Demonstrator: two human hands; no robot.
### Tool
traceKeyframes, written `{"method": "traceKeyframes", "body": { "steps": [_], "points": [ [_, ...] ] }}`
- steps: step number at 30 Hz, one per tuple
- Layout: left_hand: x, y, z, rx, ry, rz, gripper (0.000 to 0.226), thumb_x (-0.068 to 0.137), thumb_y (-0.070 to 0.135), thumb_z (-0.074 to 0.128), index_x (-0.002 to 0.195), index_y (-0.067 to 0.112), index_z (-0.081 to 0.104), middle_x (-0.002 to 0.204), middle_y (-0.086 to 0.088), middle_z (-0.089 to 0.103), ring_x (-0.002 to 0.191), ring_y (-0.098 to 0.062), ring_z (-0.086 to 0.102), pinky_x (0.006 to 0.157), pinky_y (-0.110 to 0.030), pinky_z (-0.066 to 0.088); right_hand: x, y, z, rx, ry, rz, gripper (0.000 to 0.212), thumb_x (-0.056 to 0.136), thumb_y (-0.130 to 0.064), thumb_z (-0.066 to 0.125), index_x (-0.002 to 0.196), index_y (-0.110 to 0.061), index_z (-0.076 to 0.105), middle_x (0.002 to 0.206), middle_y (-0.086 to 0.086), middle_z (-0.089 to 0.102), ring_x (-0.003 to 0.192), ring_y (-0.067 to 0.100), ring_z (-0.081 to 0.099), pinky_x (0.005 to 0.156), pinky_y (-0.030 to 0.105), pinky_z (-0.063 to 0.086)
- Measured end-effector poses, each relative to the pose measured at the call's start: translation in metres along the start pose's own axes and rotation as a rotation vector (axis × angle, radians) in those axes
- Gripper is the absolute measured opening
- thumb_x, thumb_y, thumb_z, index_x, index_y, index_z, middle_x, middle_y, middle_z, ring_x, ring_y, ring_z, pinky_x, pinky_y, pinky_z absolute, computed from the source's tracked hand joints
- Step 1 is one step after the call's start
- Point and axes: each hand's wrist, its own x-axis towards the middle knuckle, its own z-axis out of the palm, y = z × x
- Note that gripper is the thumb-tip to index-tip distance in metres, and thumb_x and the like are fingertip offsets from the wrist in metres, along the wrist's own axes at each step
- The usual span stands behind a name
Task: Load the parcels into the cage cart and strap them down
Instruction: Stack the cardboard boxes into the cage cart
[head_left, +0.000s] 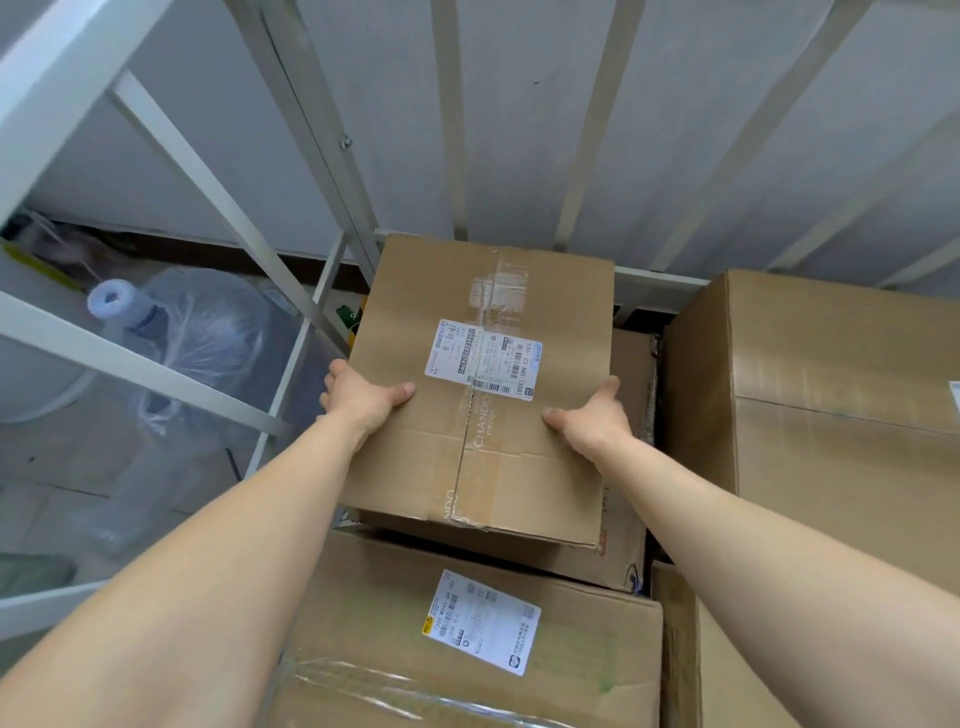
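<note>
Right now both hands hold one brown box. The left hand (363, 397) grips its left edge and the right hand (592, 415) grips its right edge. Each thumb lies on the top, and the fingers curl down over the sides.

This top box (519, 457) is in the back left corner of the cage cart (452, 130), close to the white bars. It is right over a lower box (626, 525). Its long side runs away from the person, toward the back bars. The taped seam runs the same way.

Pale letters along the seam spell "CHANDO" (480, 431). A white label (483, 358) is stuck on the top, turned sideways, with barcodes on it. Its small print is too tiny to read.

I count four boxes for sure: the top box, the lower box, a front box (395, 670) near the person, and a big box (831, 389) on the right. A brown edge (675, 649) at the bottom right may be a fifth box, but an arm hides most of it.

The front box has a second label (480, 621), white with a yellow mark. So two labels show in full.

Outside the bars on the left stands one water bottle (171, 322) wrapped in clear plastic.
</note>
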Motion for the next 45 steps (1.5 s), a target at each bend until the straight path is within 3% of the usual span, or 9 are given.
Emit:
{"method": "traceKeyframes", "body": {
  "steps": [3, 6, 8, 18, 23, 27, 34, 39, 45],
  "points": [
    [-0.016, 0.011, -0.004, 0.14, 0.062, 0.014, 0.085, 0.078, 0.037, 0.074, 0.142, 0.007, 0.027, 0.147, -0.014, 0.032, 0.134, -0.034, 0.033, 0.109, -0.049, 0.029, -0.012, -0.004, -0.008, -0.123, -0.01, -0.006, 0.099, 0.086, -0.034, 0.067, 0.152, -0.01, -0.001, 0.149, 0.016, 0.034, 0.132, 0.034, 0.042, 0.108, 0.043, 0.037],
    [-0.039, 0.023, -0.011, 0.267, 0.105, 0.101, 0.076, 0.083, 0.036, 0.07, 0.141, 0.007, 0.029, 0.146, -0.015, 0.031, 0.134, -0.034, 0.031, 0.107, -0.047, 0.028, -0.033, -0.013, -0.019, -0.216, 0.073, -0.08, 0.075, 0.085, -0.03, 0.067, 0.143, -0.007, 0.026, 0.14, 0.016, 0.042, 0.125, 0.036, 0.046, 0.102, 0.049, 0.04],
    [-0.058, 0.032, -0.018, 0.31, 0.085, 0.173, 0.072, 0.085, 0.037, 0.067, 0.141, 0.008, 0.031, 0.145, -0.015, 0.032, 0.133, -0.034, 0.032, 0.105, -0.046, 0.029, -0.051, -0.023, -0.032, -0.25, 0.076, -0.143, 0.064, 0.086, -0.03, 0.065, 0.137, -0.008, 0.034, 0.134, 0.015, 0.047, 0.122, 0.035, 0.048, 0.101, 0.049, 0.041],
    [-0.201, 0.11, -0.083, 0.368, 0.065, 0.606, 0.06, 0.09, 0.034, 0.057, 0.142, 0.015, 0.034, 0.144, -0.008, 0.034, 0.132, -0.027, 0.031, 0.107, -0.042, 0.026, -0.185, -0.075, -0.15, -0.515, 0.131, -0.475, 0.047, 0.093, -0.035, 0.055, 0.13, -0.009, 0.042, 0.13, 0.009, 0.053, 0.123, 0.031, 0.046, 0.098, 0.041, 0.037],
    [-0.308, 0.156, -0.129, 0.394, 0.141, 0.832, 0.053, 0.092, 0.031, 0.056, 0.139, 0.015, 0.038, 0.141, -0.005, 0.037, 0.13, -0.026, 0.031, 0.107, -0.04, 0.022, -0.274, -0.083, -0.227, -0.671, 0.229, -0.638, 0.036, 0.093, -0.036, 0.054, 0.118, -0.01, 0.048, 0.123, 0.01, 0.056, 0.117, 0.03, 0.048, 0.094, 0.04, 0.037],
    [-0.406, 0.18, -0.152, 0.469, 0.259, 0.994, 0.055, 0.09, 0.032, 0.057, 0.139, 0.015, 0.038, 0.139, -0.004, 0.038, 0.13, -0.025, 0.031, 0.109, -0.04, 0.019, -0.351, -0.068, -0.292, -0.784, 0.408, -0.784, 0.039, 0.091, -0.04, 0.056, 0.117, -0.011, 0.049, 0.122, 0.009, 0.055, 0.118, 0.028, 0.047, 0.095, 0.038, 0.035],
    [-0.589, 0.189, -0.169, 0.614, 0.592, 1.275, 0.062, 0.087, 0.037, 0.061, 0.141, 0.018, 0.038, 0.147, -0.007, 0.031, 0.136, -0.026, 0.025, 0.107, -0.039, 0.016, -0.477, -0.002, -0.396, -0.914, 0.724, -0.945, 0.061, 0.089, -0.046, 0.056, 0.136, -0.012, 0.037, 0.139, 0.009, 0.042, 0.136, 0.029, 0.027, 0.11, 0.044, 0.022],
    [-0.682, 0.193, -0.158, 0.684, 0.816, 1.483, 0.065, 0.07, 0.028, 0.078, 0.127, 0.007, 0.053, 0.131, -0.018, 0.048, 0.121, -0.037, 0.042, 0.096, -0.044, 0.025, -0.547, 0.057, -0.457, -0.914, 0.855, -0.956, 0.075, 0.09, -0.046, 0.056, 0.147, -0.01, 0.024, 0.15, 0.012, 0.028, 0.145, 0.031, 0.013, 0.115, 0.048, 0.014],
    [-0.754, 0.211, -0.138, 0.587, 0.921, 1.7, 0.069, 0.066, 0.029, 0.08, 0.126, 0.006, 0.053, 0.129, -0.018, 0.051, 0.12, -0.034, 0.041, 0.097, -0.044, 0.024, -0.596, 0.125, -0.511, -0.836, 1.01, -0.809, 0.079, 0.089, -0.048, 0.056, 0.15, -0.01, 0.022, 0.155, 0.014, 0.026, 0.146, 0.033, 0.014, 0.115, 0.049, 0.014]
  ]
}}
